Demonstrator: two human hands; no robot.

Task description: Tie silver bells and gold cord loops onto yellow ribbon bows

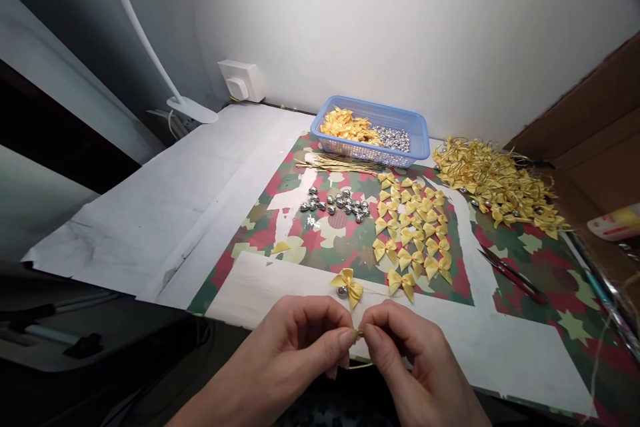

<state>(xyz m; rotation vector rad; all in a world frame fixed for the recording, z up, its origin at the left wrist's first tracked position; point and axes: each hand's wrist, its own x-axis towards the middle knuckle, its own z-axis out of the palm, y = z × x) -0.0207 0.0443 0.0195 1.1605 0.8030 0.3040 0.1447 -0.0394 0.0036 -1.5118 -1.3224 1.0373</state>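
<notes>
At the table's near edge, my left hand (307, 343) and my right hand (413, 353) meet fingertip to fingertip, both pinched shut on a thin gold cord (361, 366). A small loop of it hangs below the fingers; the exact spot between the fingertips is partly hidden. Just beyond them lies a yellow ribbon bow (354, 291) with a silver bell (343, 291) against it. Whether the cord joins this bow cannot be made out. Close by on the right rests another yellow bow (401, 283), the nearest of several laid out in rows.
Loose silver bells (345, 201) lie mid-table, with a bundle of gold cords (340, 163) behind them. A blue basket (419, 147) holds bows and silver beads or bells. To the right are a heap of corded bows (500, 180) and tweezers or scissors (515, 273).
</notes>
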